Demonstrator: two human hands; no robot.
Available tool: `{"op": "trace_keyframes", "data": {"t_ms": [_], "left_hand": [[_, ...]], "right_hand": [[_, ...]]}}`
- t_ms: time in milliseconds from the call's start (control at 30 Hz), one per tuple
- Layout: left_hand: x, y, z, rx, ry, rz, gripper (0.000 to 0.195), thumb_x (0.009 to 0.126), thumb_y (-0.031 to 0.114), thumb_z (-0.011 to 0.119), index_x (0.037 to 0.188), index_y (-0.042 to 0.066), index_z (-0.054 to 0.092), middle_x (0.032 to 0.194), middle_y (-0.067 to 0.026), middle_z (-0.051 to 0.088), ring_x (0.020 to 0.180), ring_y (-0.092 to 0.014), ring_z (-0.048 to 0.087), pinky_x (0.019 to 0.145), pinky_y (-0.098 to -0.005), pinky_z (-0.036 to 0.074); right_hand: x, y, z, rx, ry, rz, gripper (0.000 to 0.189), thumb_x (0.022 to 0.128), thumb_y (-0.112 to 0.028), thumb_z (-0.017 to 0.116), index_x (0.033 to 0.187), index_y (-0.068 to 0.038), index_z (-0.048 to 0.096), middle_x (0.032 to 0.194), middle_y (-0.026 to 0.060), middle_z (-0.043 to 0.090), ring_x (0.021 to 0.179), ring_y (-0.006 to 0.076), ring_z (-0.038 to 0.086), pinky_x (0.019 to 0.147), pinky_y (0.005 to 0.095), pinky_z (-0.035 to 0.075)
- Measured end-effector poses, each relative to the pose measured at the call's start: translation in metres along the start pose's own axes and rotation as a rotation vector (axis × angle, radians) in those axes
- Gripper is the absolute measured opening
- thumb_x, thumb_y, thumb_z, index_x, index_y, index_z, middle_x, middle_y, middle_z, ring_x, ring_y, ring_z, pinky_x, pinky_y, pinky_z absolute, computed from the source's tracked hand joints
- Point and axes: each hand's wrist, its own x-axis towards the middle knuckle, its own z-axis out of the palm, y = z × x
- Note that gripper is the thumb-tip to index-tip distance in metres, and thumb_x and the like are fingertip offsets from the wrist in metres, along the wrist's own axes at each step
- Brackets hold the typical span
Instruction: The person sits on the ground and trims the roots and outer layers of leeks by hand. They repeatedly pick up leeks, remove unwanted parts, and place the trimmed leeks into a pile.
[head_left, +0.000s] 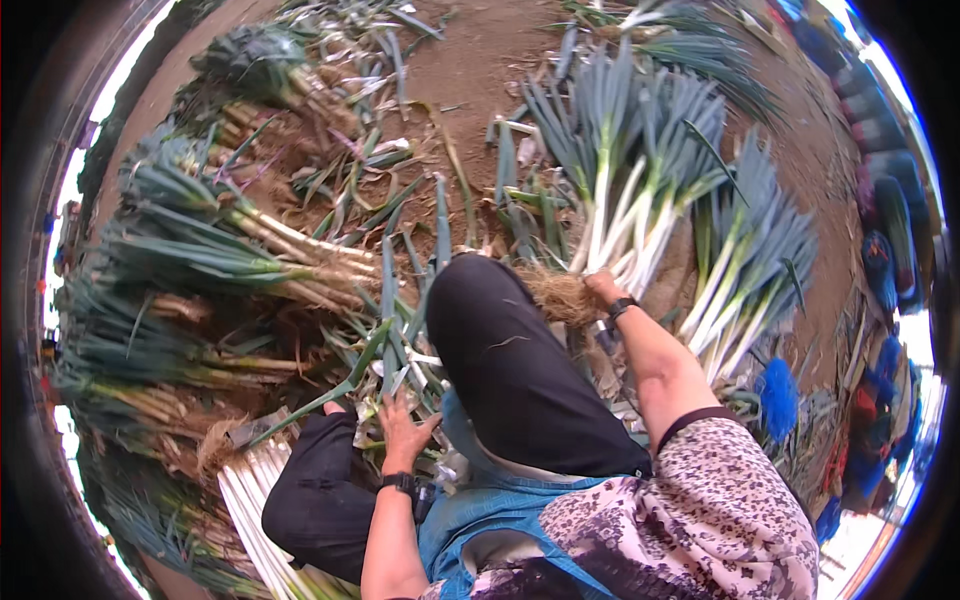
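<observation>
My right hand (604, 289) is closed at the root end of a bunch of leeks (622, 210), whose pale stems fan away from it into blue-green leaves. Brown, hairy roots (562, 294) stick out just left of that hand; its fingertips are partly hidden. Lower down, between my legs, my left hand (403, 435) has its fingers spread over loose leek leaves (388, 322), holding nothing that I can see. Cleaned white leeks (259, 510) lie beside my bent left knee, with a clump of roots (217, 444) at their end.
Uncleaned leeks (195, 247) with soil on them are heaped along the left. Another bunch of white-stemmed leeks (739, 277) lies at the right, near a blue bundle of twine (778, 399). Leaf scraps litter the bare earth (472, 82) ahead. My raised knee (480, 307) stands between my hands.
</observation>
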Motion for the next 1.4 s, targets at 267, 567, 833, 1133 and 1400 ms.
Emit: {"op": "trace_keyframes", "data": {"t_ms": [267,567,833,1133,1400], "left_hand": [[0.027,0.039,0.021,-0.095,-0.531,0.112,0.056,0.069,0.055,0.073,0.111,0.017,0.071,0.104,-0.0155,0.07,0.098,-0.033,0.066,0.09,-0.0434,0.049],[0.035,0.047,0.051,-0.295,-0.371,0.065,0.043,0.078,0.048,0.068,0.082,0.005,0.071,0.082,-0.019,0.069,0.075,-0.04,0.065,0.067,-0.0474,0.052],[0.097,-0.01,-0.037,-0.882,0.506,-0.298,0.028,0.089,0.025,0.068,0.097,-0.002,0.068,0.082,-0.0186,0.07,0.076,-0.028,0.07,0.066,-0.034,0.053],[0.145,-0.078,-0.097,-1.32,0.974,-0.285,0.041,0.091,0.023,0.07,0.114,-0.008,0.057,0.093,-0.0114,0.068,0.083,-0.016,0.062,0.074,-0.028,0.05],[0.16,-0.077,-0.157,-2.095,0.579,-0.16,0.032,0.091,0.027,0.067,0.109,0.001,0.061,0.098,-0.0123,0.066,0.083,-0.022,0.065,0.075,-0.0374,0.055]], "right_hand": [[0.078,-0.159,-0.179,0.456,-0.114,-0.206,0.034,0.087,-0.037,0.065,0.099,-0.005,0.065,0.077,0.0044,0.065,0.062,0.017,0.062,0.049,0.0322,0.047],[0.035,-0.509,-0.029,-0.008,-0.552,-0.94,0.03,0.091,-0.027,0.064,0.107,-0.002,0.067,0.089,0.0073,0.067,0.077,0.0141,0.062,0.066,0.0306,0.052],[0.023,-0.541,0.211,-0.009,-0.231,-0.77,0.054,0.077,-0.013,0.064,0.129,-0.004,0.05,0.116,0.0288,0.06,0.111,0.0412,0.057,0.093,0.0459,0.046],[-0.085,-0.536,0.161,-0.291,-0.262,-1.054,0.03,0.076,-0.032,0.065,0.068,-0.003,0.066,0.068,0.0228,0.062,0.068,0.0411,0.064,0.064,0.0477,0.051],[-0.203,-0.48,0.078,-0.241,-0.532,-1.077,0.033,0.081,-0.036,0.062,0.076,-0.003,0.069,0.071,0.0234,0.063,0.072,0.0404,0.064,0.065,0.0476,0.051]]}}
